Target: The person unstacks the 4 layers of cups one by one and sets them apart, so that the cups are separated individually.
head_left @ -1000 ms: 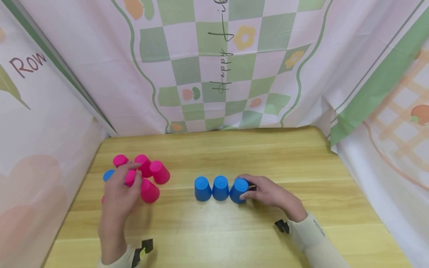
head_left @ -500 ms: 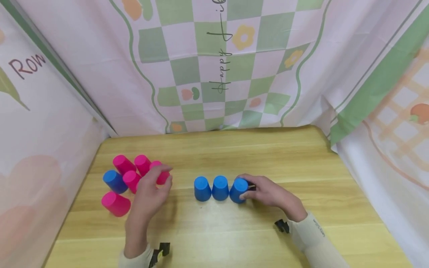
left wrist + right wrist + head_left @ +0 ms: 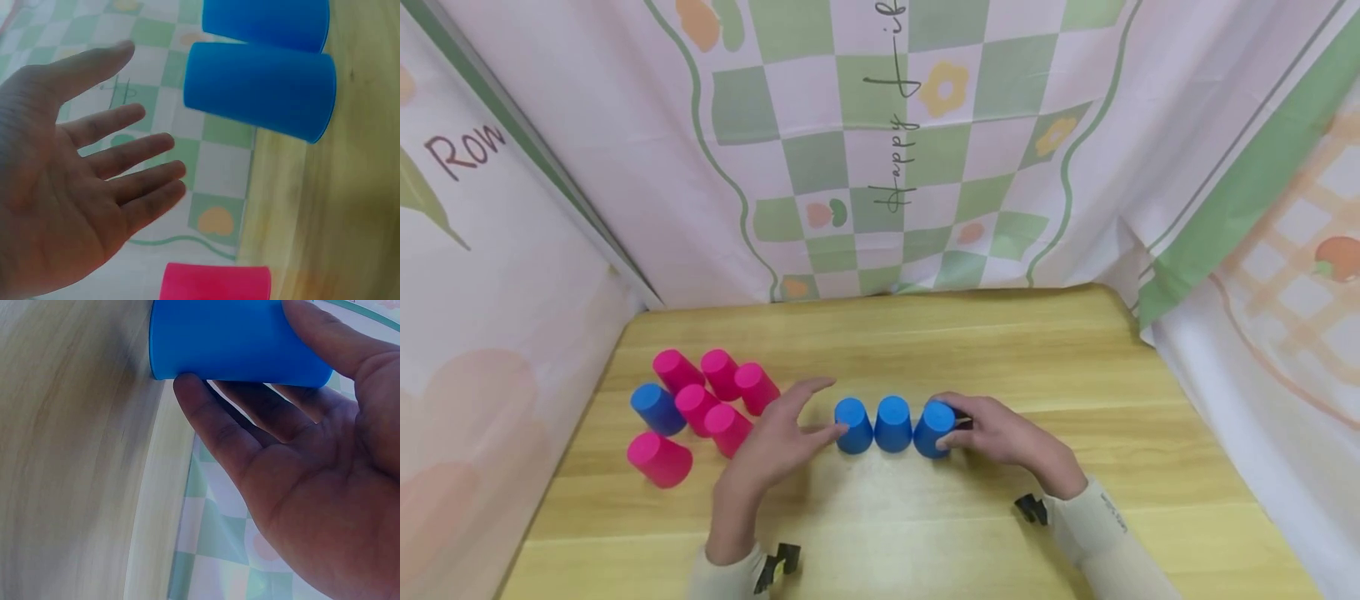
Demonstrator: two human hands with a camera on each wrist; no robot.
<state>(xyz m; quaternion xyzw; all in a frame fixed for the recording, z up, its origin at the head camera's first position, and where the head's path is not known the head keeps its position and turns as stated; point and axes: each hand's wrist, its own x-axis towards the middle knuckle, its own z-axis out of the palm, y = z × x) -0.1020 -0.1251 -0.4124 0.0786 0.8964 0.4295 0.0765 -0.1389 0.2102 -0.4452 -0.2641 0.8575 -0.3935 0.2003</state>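
Observation:
Three blue cups stand upside down in a row at the middle of the table: a left cup (image 3: 854,429), a middle cup (image 3: 893,425) and a right cup (image 3: 933,432). My right hand (image 3: 1000,429) holds the right cup from its right side, thumb in front and fingers behind; in the right wrist view the fingertips touch the blue wall (image 3: 231,340). Just left of the row is my left hand (image 3: 782,437), fingers spread and nothing in its grasp. The left wrist view shows its palm (image 3: 69,200) apart from the nearest blue cup (image 3: 259,90).
On the left of the wooden table (image 3: 880,533) several pink cups (image 3: 659,459) and one blue cup (image 3: 657,408) stand upside down in a cluster. A checked curtain (image 3: 880,167) hangs behind the table's back edge, with more cloth at both sides.
My left hand has moved right, from over the pink cups to beside the left blue cup. The right hand keeps its hold on the right cup, and the cups look unmoved.

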